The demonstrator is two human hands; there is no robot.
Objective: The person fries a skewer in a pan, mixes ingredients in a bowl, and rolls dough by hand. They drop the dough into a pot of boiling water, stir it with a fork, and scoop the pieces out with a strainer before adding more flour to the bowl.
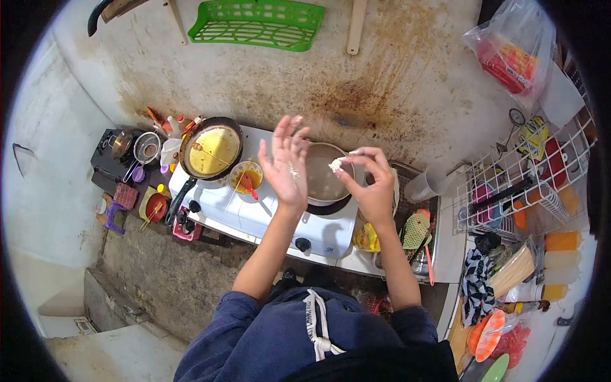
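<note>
My left hand (286, 169) is raised over the white stove (273, 213), palm up and fingers spread, with white residue on the palm. Between the thumb and fingertips of my right hand (374, 184) is a small lump of white dough (335, 165). Below and between both hands stands a pot (321, 178) on the right burner, holding cloudy liquid. Left of my left hand, a patterned bowl (245, 180) contains orange-yellow liquid and a red spoon (250, 188). On the left burner, a dark frying pan (237, 149) holds a flat yellow food (210, 149) with a thin stick across it.
A clear plastic jug (425, 183) and a green strainer-like utensil (416, 230) are right of the stove. Further right hangs a white wire rack (490, 216). A red bowl (156, 207) and a small sieve (147, 146) sit at left. A green basket (254, 25) is on the wall.
</note>
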